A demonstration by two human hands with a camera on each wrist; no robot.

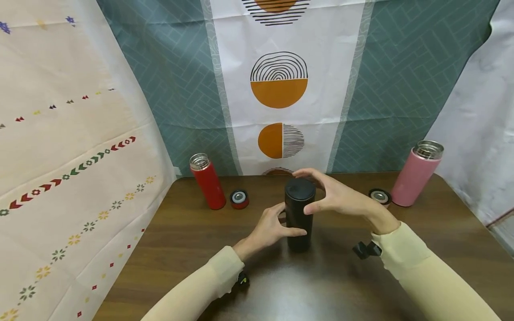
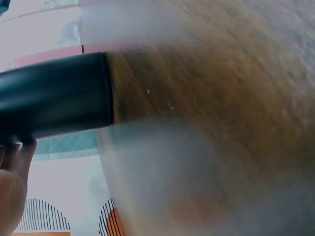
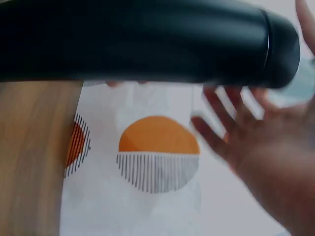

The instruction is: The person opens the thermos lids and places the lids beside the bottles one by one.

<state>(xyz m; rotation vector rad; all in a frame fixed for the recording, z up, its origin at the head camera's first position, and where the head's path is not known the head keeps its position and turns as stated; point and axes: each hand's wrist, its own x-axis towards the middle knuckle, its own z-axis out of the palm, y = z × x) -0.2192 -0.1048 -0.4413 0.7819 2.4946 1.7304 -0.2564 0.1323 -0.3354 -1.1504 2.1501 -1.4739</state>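
A black thermos bottle (image 1: 298,213) with its black lid (image 3: 285,51) on is upright over the middle of the table. My left hand (image 1: 270,228) grips its body from the left, thumb across the front and fingers behind. Around the top, my right hand (image 1: 339,196) is spread, with the thumb in front and the other fingers behind the lid. In the right wrist view, those fingers are loosely bent beside the lid, with a gap between palm and bottle. The bottle's base shows in the left wrist view, while most of the left hand is out of that frame.
An uncapped red thermos (image 1: 209,185) stands at the back left beside its red lid (image 1: 239,199). At the back right is an uncapped pink thermos (image 1: 415,176), its lid (image 1: 379,196) lying next to it. Patterned cloth (image 1: 277,111) hangs behind the wooden table (image 1: 180,263).
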